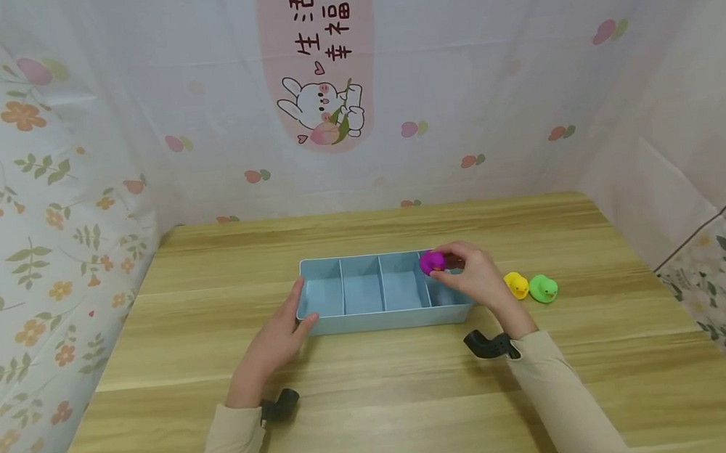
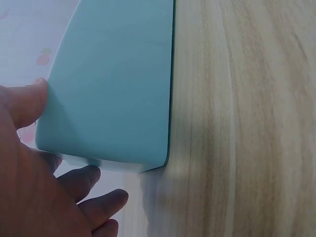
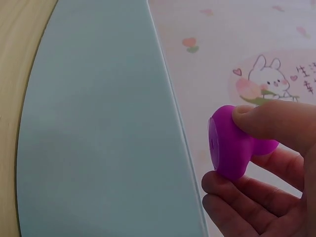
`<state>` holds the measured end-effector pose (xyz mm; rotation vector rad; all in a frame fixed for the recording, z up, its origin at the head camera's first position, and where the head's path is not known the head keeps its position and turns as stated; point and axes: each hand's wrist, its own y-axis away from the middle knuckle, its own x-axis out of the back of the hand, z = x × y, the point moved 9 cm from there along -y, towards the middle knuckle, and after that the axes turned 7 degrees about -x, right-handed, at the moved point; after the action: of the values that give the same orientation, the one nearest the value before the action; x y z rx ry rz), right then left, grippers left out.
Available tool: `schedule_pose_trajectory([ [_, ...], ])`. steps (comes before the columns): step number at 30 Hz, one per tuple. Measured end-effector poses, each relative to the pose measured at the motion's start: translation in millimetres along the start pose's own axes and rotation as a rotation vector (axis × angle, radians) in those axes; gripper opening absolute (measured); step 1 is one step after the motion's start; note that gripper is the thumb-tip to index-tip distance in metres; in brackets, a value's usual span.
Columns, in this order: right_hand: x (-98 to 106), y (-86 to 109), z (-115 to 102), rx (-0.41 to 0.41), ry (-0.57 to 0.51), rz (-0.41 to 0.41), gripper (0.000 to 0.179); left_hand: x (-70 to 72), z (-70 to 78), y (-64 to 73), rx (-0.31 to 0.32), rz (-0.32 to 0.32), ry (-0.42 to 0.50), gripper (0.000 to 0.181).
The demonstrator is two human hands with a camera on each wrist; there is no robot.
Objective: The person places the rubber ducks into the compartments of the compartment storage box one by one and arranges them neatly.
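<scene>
A light blue tray (image 1: 372,321) with several compartments in a row stands on the table. Thumb and fingers of my right hand (image 1: 475,274) pinch a purple rubber duck (image 1: 431,261) over the rightmost compartment. The right wrist view shows the duck (image 3: 232,143) above the tray's rim, with its flat base facing left. At the tray's left end rests my left hand (image 1: 275,340), its thumb on the front corner and fingers along the end wall. In the left wrist view, that hand (image 2: 39,182) has loosely extended fingers, some apart from the tray (image 2: 108,84).
A yellow duck (image 1: 517,285) and a green duck (image 1: 544,288) sit side by side on the wooden table (image 1: 381,414), right of the tray. Patterned cloth (image 1: 206,96) hangs behind the table and along its left side.
</scene>
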<state>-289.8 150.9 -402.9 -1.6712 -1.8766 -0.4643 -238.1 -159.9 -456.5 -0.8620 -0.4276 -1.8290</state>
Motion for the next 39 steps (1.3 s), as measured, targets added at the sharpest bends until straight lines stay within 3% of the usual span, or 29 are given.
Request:
schedule_pose_trajectory([
  [22, -31.2, -8.4, -25.7, 0.057, -0.006, -0.053, 0.036, 0.2, -3.3, -0.6, -0.004, 0.013, -0.022, 0.074],
  [28, -39.1, -10.8, -30.8, 0.041, -0.023, -0.081, 0.036, 1.0, -3.2, -1.0, -0.003, 0.013, -0.009, 0.074],
  [39, -54.7, -13.9, -42.9, 0.071, 0.001, -0.076, 0.035, 0.9, -4.8, -1.7, -0.006, 0.013, -0.018, 0.074],
])
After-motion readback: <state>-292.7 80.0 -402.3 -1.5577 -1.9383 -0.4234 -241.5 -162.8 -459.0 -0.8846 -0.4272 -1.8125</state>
